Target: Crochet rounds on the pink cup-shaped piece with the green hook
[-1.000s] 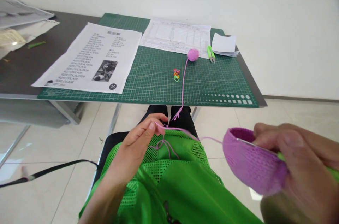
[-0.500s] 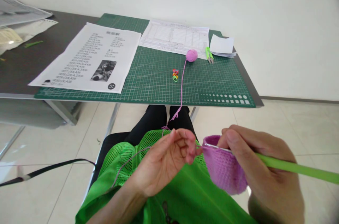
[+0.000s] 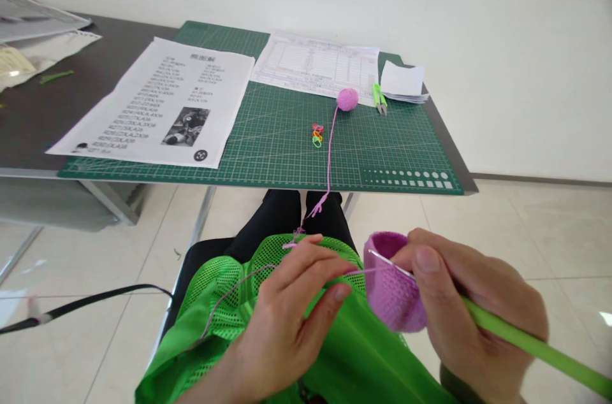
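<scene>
My right hand (image 3: 473, 302) is closed round a crochet hook with a green handle (image 3: 535, 340) and also pinches the pink crocheted piece (image 3: 394, 295), a cup shape with its opening upward. The metal tip of the hook lies across its rim. My left hand (image 3: 296, 308), back upward, is to the left of the piece, its fingers bent round the pink yarn (image 3: 366, 271), which runs taut to the piece. More yarn trails over my lap to a pink yarn ball (image 3: 347, 99) on the table.
On the green cutting mat (image 3: 282, 136) lie small stitch markers (image 3: 317, 135), green snips (image 3: 379, 99), a printed sheet (image 3: 134, 104), a form (image 3: 320, 66) and small white papers (image 3: 402, 80). A black strap (image 3: 95, 299) hangs at the left.
My left hand has turned from palm up to back up, and the yarn between it and the piece is longer. The crocheted piece has tilted and moved slightly left and up.
</scene>
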The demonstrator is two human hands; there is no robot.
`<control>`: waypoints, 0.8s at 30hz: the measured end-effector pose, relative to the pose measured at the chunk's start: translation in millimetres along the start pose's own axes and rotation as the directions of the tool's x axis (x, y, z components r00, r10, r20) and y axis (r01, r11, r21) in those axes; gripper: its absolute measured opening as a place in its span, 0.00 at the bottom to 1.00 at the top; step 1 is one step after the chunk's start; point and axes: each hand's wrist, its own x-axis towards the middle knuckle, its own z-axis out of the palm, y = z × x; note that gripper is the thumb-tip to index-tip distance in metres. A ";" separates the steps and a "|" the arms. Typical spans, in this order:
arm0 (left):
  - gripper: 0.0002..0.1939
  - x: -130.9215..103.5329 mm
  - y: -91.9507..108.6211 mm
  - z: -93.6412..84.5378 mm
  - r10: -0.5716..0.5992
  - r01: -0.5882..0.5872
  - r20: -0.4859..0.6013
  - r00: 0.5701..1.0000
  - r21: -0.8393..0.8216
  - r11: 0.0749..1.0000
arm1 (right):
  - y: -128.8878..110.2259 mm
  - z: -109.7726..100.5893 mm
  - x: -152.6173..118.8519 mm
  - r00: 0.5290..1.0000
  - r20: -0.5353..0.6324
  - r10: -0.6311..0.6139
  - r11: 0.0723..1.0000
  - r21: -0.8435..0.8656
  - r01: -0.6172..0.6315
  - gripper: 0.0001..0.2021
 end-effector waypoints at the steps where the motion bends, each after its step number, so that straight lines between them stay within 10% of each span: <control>1: 0.06 0.7 -0.1 0.6 -0.022 0.022 -0.008 1.000 -0.044 0.999 | 0.6 1.4 -0.3 1.000 -0.009 -0.021 0.999 -0.025 0.021 0.10; 11: 0.12 14.3 7.0 25.0 -0.296 0.250 0.027 0.955 -0.615 0.748 | -12.8 14.4 -5.2 1.000 -0.005 0.005 0.997 -0.074 -0.005 0.16; 24: 0.20 2.6 5.6 22.0 0.059 -0.062 -0.019 0.998 -0.173 0.983 | -19.4 -1.1 8.5 0.965 0.201 -0.170 0.984 -0.016 0.177 0.10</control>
